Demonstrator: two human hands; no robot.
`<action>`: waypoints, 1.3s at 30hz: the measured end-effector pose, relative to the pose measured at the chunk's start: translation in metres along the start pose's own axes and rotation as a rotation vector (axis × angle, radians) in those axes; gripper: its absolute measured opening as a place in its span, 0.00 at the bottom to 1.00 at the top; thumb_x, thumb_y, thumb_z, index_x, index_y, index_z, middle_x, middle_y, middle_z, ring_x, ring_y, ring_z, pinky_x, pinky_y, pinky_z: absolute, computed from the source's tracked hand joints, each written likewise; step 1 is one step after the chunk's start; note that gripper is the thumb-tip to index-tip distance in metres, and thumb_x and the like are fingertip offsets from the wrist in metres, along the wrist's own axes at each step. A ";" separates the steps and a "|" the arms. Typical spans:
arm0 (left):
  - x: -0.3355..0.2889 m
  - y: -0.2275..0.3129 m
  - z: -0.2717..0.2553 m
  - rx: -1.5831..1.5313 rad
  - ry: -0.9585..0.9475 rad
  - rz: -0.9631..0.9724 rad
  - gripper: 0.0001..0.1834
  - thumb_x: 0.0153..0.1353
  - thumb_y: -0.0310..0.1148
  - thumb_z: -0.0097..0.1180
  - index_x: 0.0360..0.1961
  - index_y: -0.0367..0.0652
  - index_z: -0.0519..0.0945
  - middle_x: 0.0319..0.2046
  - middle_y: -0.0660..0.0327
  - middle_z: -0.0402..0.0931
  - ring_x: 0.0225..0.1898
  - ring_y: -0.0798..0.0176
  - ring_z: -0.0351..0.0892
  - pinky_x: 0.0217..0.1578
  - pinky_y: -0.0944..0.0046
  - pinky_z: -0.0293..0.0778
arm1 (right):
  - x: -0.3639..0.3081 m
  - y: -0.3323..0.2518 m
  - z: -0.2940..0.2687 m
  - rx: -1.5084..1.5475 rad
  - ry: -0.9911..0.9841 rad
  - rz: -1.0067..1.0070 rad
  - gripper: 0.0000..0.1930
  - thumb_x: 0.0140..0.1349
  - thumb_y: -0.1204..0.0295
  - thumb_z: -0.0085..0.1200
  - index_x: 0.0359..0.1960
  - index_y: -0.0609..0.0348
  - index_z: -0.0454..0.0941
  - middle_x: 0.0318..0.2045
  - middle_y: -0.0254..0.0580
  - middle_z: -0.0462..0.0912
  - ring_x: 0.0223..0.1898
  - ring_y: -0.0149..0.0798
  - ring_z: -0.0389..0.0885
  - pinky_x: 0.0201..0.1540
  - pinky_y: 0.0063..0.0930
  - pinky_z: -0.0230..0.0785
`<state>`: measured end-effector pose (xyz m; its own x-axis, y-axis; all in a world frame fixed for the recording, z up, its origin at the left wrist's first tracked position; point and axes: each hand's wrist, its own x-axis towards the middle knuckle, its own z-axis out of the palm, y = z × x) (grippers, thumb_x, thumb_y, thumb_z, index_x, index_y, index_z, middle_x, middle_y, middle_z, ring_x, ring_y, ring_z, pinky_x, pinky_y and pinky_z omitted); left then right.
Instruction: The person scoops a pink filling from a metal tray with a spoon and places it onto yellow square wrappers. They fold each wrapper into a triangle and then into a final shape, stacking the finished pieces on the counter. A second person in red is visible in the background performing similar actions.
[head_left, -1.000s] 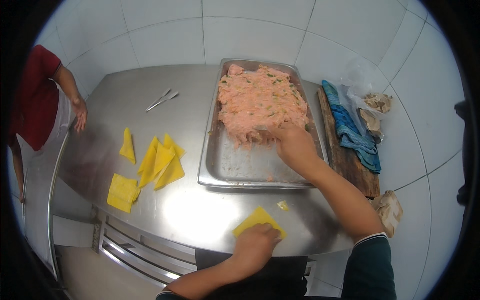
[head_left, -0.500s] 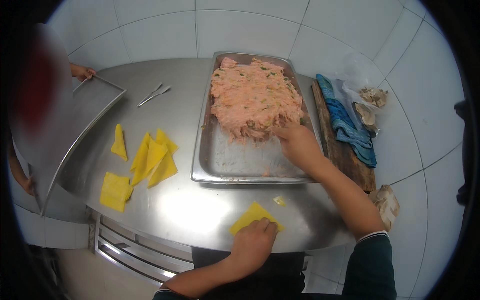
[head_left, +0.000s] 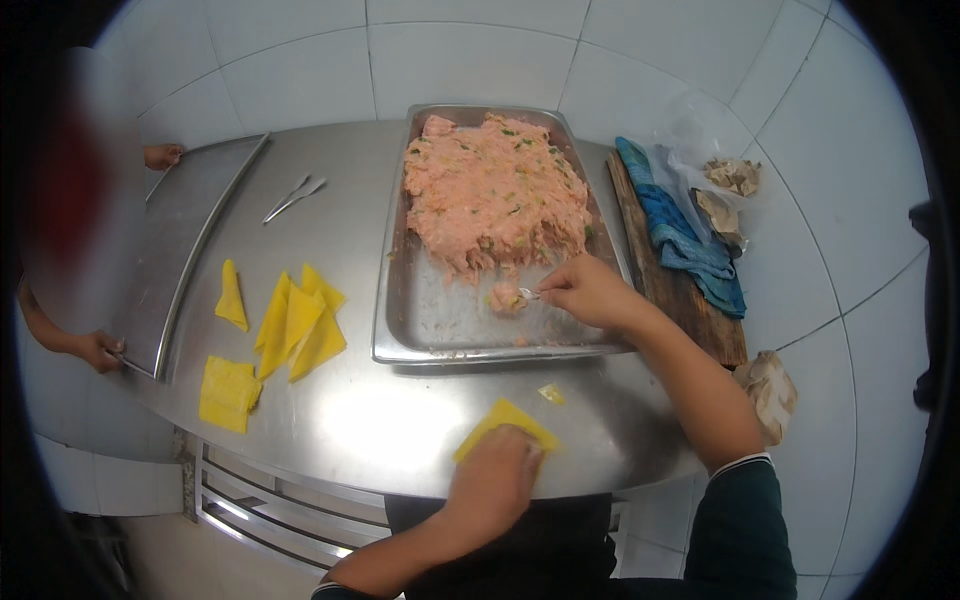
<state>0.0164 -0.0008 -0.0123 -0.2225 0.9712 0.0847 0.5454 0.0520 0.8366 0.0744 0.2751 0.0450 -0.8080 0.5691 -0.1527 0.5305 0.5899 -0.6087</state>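
My right hand (head_left: 590,292) pinches a small metal utensil (head_left: 529,294), seemingly a spoon, above the bare near part of a deep steel tray (head_left: 425,325). On its tip sits a lump of pink minced filling (head_left: 507,298). Beyond it, the larger mass of filling (head_left: 495,185), flecked with green, covers the tray's far part. Close to the table's front edge, my left hand (head_left: 493,475) has its fingers curled over the near side of a square yellow dough wrapper (head_left: 508,415); its fingertips are blurred and partly hidden.
Several yellow wrappers (head_left: 300,325) and a folded stack (head_left: 229,393) lie on the steel table (head_left: 330,230). Small metal utensils (head_left: 293,200) rest behind them. At left, another person's hands hold a metal sheet tray (head_left: 212,240). A wooden board (head_left: 680,290) bears a blue cloth (head_left: 690,250).
My right hand has drawn a lump of filling away from the mass, toward me. The other person's metal tray has lowered and shifted over the table. My left hand stays at the wrapper.
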 end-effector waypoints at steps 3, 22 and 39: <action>-0.007 -0.012 -0.022 -0.535 0.112 -0.180 0.12 0.78 0.34 0.42 0.50 0.36 0.73 0.54 0.43 0.77 0.55 0.48 0.79 0.57 0.54 0.73 | -0.038 -0.015 -0.012 0.318 -0.057 0.069 0.13 0.64 0.72 0.61 0.46 0.66 0.87 0.35 0.46 0.90 0.36 0.32 0.85 0.42 0.28 0.75; -0.015 0.002 -0.030 -1.640 0.166 -0.408 0.29 0.79 0.45 0.35 0.69 0.32 0.62 0.67 0.44 0.67 0.68 0.46 0.68 0.71 0.44 0.60 | -0.166 -0.019 0.109 -0.101 0.523 -0.617 0.28 0.47 0.82 0.61 0.55 0.53 0.85 0.28 0.37 0.78 0.27 0.38 0.76 0.32 0.33 0.67; -0.005 -0.011 -0.043 -1.436 -0.130 -0.683 0.28 0.78 0.41 0.41 0.67 0.26 0.63 0.65 0.42 0.69 0.65 0.46 0.73 0.67 0.48 0.69 | -0.173 -0.022 0.102 -0.109 0.364 -0.844 0.21 0.52 0.69 0.67 0.50 0.50 0.86 0.24 0.27 0.72 0.26 0.30 0.74 0.28 0.27 0.63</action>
<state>-0.0229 -0.0157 0.0016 0.0128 0.8747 -0.4846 -0.8199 0.2865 0.4957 0.1767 0.1053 0.0053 -0.8172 0.0602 0.5731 -0.1611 0.9310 -0.3275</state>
